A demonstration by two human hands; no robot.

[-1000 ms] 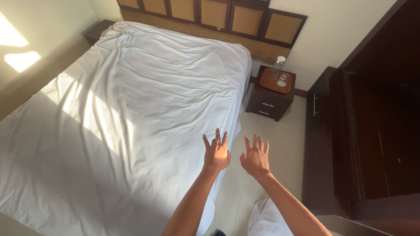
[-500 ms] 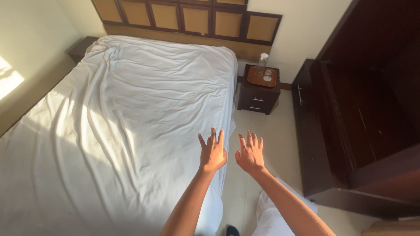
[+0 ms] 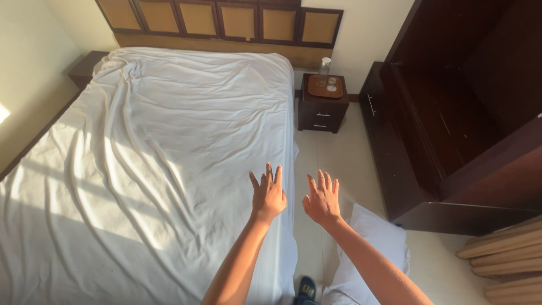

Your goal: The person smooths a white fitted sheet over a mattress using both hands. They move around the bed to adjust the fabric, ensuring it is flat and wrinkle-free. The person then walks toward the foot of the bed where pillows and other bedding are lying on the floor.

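While both hands hovered with fingers spread, holding nothing, the left hand was over the edge of the one white sheet on the bed. The right hand was above the floor, near one pillow.

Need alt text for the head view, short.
Two bare hands, left hand and right hand, held open with fingers spread above the edge of a bed under a wrinkled white sheet. A dark nightstand stands beside it.
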